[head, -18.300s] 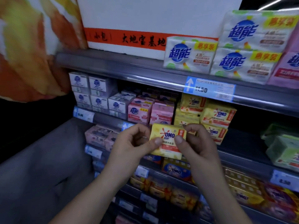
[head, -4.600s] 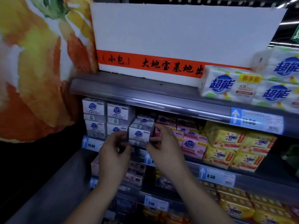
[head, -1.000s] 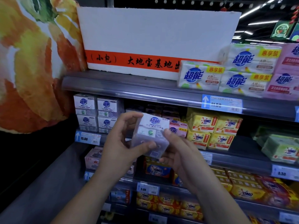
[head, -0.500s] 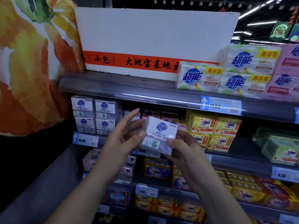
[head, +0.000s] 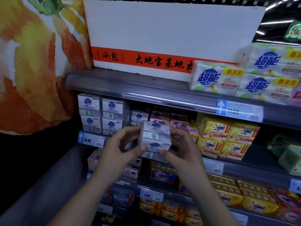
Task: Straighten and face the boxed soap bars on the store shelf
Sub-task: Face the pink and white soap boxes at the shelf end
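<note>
Here, held off the shelf in front of the second tier: a white boxed soap pack, printed face toward the camera. Gripped on its left edge by the left hand and on its right by the right hand, thumbs pressing its lower front. Just behind, stacked white soap boxes beside pink packs and yellow OMO bars.

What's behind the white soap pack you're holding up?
Behind the white pack, held by left hand and right hand, another white box and pink boxes show. The shelf spot directly behind is covered.
</note>
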{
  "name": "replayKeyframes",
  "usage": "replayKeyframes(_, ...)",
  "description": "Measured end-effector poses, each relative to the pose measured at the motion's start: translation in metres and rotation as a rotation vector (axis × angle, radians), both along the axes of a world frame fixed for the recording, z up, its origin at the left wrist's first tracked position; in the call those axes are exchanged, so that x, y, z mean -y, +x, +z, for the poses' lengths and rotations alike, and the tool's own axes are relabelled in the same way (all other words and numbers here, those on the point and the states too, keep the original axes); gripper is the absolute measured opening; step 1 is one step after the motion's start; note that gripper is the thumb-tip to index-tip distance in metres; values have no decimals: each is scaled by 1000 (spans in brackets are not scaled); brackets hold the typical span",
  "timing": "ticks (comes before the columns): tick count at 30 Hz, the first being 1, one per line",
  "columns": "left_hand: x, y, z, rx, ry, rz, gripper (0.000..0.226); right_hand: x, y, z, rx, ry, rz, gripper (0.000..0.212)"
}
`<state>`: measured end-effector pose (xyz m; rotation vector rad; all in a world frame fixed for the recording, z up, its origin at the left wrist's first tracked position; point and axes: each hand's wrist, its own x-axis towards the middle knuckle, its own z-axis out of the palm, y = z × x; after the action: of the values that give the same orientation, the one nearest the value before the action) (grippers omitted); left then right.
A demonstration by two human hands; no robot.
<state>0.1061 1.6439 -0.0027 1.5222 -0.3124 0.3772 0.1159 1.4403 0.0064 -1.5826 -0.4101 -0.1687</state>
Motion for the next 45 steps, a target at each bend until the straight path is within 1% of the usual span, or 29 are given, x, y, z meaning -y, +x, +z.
replayKeyframes(3,-11,9,-1,10,51,186,45,-21,12,3,55,-102,-102,46)
replayKeyframes(5,-15,18,-3,-6,66,274,46,-35,21,7,45,-142,-103,46)
replayKeyframes(8,-22,28,-9,-6,37,356,47,-49,32,7,37,-174,-68,49)
replayKeyframes(11,-29,36,-13,7,47,415,47,-57,37,4,-4,-186,-31,52)
replayKeyframes(16,-27,50,-22,18,197,498,44,-59,40,-7,-73,-238,-1,56)
replayKeyframes(19,-23,56,-23,25,267,508,41,-58,36,-8,-76,-277,-13,62)
replayKeyframes(22,-21,58,-22,37,303,526,39,-58,33,-10,-35,-280,-71,57)
replayKeyframes(26,-16,63,-22,64,270,545,30,-55,35,-15,-54,-261,-150,50)
replayKeyframes(30,-12,70,-25,94,262,605,31,-54,34,-17,-71,-260,-155,44)
replayKeyframes(34,-13,77,-27,97,313,675,36,-57,33,-18,-76,-271,-145,38)
replayKeyframes(38,-12,75,-30,127,364,697,39,-61,35,-16,-56,-269,-142,33)
replayKeyframes(40,-13,74,-29,131,400,698,37,-64,36,-14,-45,-268,-141,33)
replayKeyframes(45,-21,65,-24,171,409,640,27,-76,41,-7,-8,-243,-131,31)
